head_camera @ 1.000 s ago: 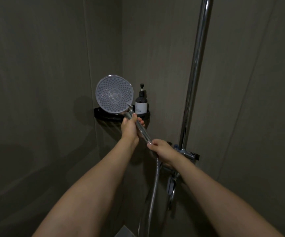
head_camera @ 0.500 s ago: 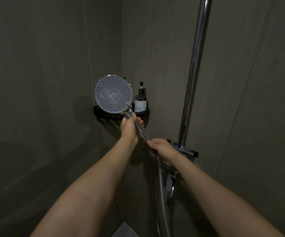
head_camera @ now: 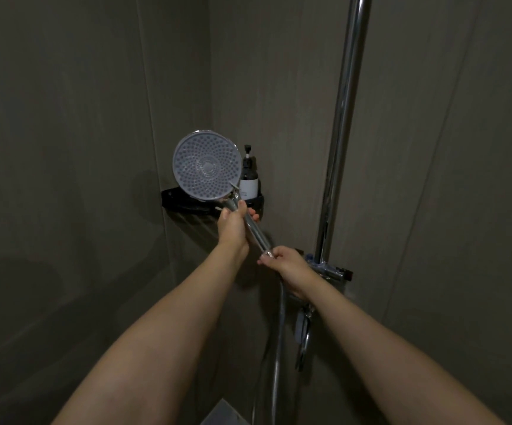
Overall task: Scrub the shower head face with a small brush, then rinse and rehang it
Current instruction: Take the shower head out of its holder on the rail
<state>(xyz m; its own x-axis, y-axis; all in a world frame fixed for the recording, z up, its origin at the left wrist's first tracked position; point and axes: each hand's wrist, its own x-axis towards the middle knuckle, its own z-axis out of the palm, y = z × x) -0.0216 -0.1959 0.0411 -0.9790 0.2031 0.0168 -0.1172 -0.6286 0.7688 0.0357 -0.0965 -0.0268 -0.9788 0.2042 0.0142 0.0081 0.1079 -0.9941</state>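
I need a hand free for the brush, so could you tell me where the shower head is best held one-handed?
Grip the chrome handle just under the round shower head, as the left hand does, coming from below. That straight narrow stem suits a wrap grip, leaves the nozzle face clear, and could probably free the right hand.

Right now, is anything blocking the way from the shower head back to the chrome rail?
Nothing visible does. The shower head is held by the left hand and right hand, with bare wall between it and the rail. No holder is visible.

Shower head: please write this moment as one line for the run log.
left hand: grips handle near shower head | right hand: holds handle end at hose | face: toward camera | brush: not visible | behind: bottle on corner shelf
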